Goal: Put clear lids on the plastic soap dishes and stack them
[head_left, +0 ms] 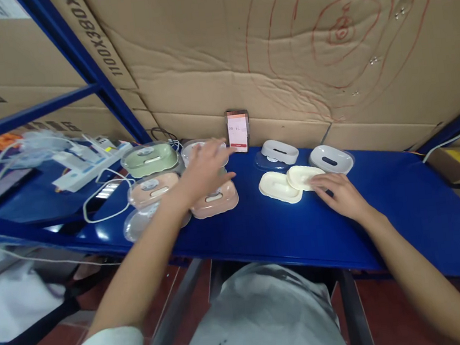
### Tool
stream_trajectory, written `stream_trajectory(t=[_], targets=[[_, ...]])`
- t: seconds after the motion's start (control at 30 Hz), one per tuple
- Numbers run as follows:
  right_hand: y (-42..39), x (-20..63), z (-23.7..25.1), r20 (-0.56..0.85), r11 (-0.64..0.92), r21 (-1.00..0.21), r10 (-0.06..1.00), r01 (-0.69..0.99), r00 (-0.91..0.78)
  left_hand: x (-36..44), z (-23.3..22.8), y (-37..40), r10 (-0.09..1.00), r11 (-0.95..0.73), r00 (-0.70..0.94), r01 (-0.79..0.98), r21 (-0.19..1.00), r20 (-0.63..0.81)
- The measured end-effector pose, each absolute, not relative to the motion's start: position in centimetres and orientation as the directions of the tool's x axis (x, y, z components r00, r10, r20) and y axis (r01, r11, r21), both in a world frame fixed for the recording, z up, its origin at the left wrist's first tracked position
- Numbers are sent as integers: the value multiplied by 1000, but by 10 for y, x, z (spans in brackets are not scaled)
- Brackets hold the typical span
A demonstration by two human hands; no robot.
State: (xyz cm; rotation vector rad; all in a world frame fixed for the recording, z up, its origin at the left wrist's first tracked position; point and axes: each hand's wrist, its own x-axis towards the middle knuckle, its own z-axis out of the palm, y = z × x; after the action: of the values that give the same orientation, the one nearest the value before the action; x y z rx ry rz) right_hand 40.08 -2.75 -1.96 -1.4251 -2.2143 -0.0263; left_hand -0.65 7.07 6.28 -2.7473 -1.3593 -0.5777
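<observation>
Your left hand (206, 167) is hovering, fingers spread and loosely extended, gripping nothing, over a cluster of lidded soap boxes. Just under its palm a pink box (214, 200) is lying on the blue shelf (286, 232); a second pink box (152, 188) is sitting beside your wrist, and a green box (149, 159) is lying beyond that one. A clear lid (140, 222) is resting nearer you, below the forearm. Ahead of your fingertips a phone (237, 131) is standing upright against the cardboard (282, 50).

Your right hand (340, 193) is lying flat, fingers together, its fingertips touching a cream tray (303, 176) that is overlapping another cream tray (278, 187). Beyond these fingers two grey trays (280, 152) (331, 159) are sitting side by side. Well beyond your left hand, white cables (103, 195) are trailing.
</observation>
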Motion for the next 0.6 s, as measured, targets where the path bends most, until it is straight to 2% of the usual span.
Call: stream_trajectory(t=[0.1,0.27,0.4,0.6], targets=[[-27,396,-21,405,470,-261,846,843,-346,-47,71,108,827,-538,479,826,166,295],[-28,393,-20,415,476,-254,840,842,-349,-68,68,128,818,-571,508,776,268,270],[-31,385,-13,431,482,-239,831,843,-353,-68,65,114,799,-590,491,748,302,346],[-51,337,-10,429,533,-272,813,801,-395,-29,51,51,690,-704,498,629,329,525]])
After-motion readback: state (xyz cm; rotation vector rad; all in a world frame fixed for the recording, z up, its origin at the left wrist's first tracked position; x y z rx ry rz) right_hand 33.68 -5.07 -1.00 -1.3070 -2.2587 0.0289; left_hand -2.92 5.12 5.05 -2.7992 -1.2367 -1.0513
